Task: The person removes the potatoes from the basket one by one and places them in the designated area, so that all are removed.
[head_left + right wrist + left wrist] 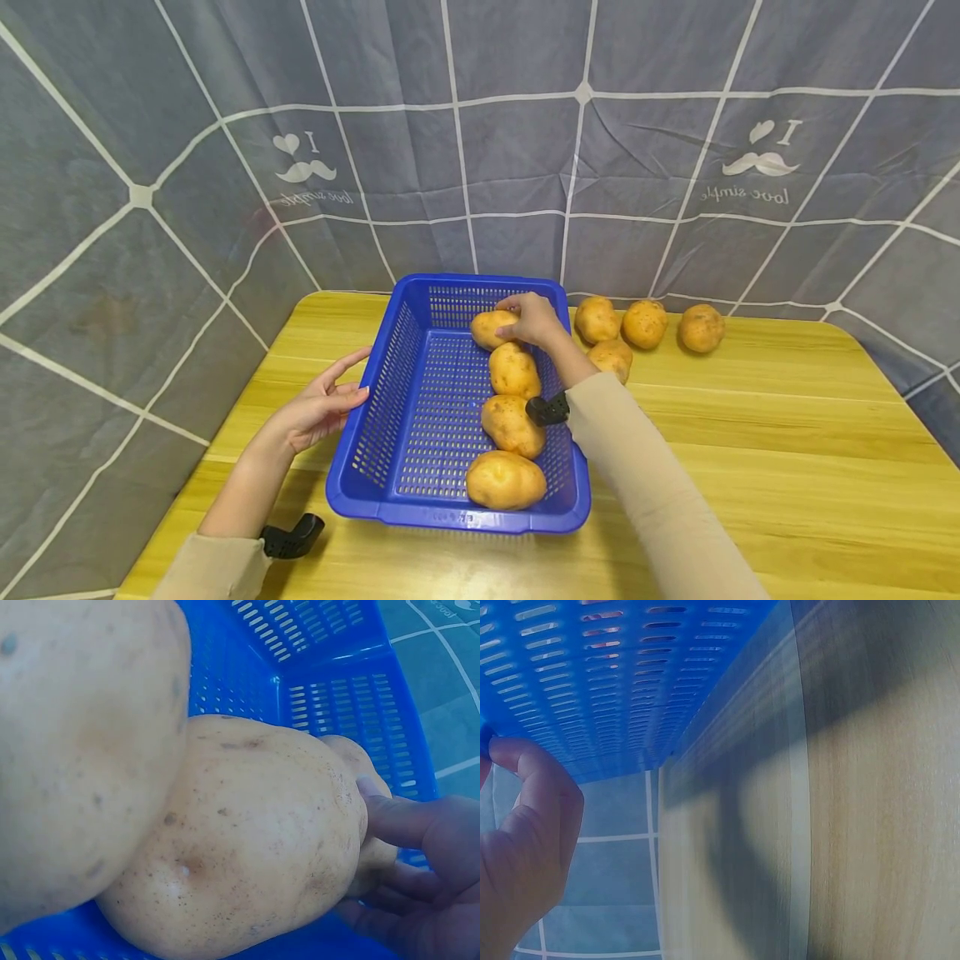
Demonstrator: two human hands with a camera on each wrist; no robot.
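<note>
A blue plastic basket (457, 518) with slotted walls stands on the table. At its far right corner my right hand (531, 319) holds a potato (489, 329) between thumb and fingers. Nearer to me, several more potatoes (506, 481) form a row along the right wall. In the right wrist view, a large potato (247, 840) partly hides the held potato (349, 756) and my right hand (442, 855). My left hand (321, 410) grips the left rim of the basket. The left wrist view shows my left hand (536, 817) beside the slotted wall (615, 682).
Several loose potatoes (701, 328) lie on the wooden table (772, 450) to the right of the basket, near the back edge. A grey curtain (517, 158) with white lines hangs behind the table and along its left side.
</note>
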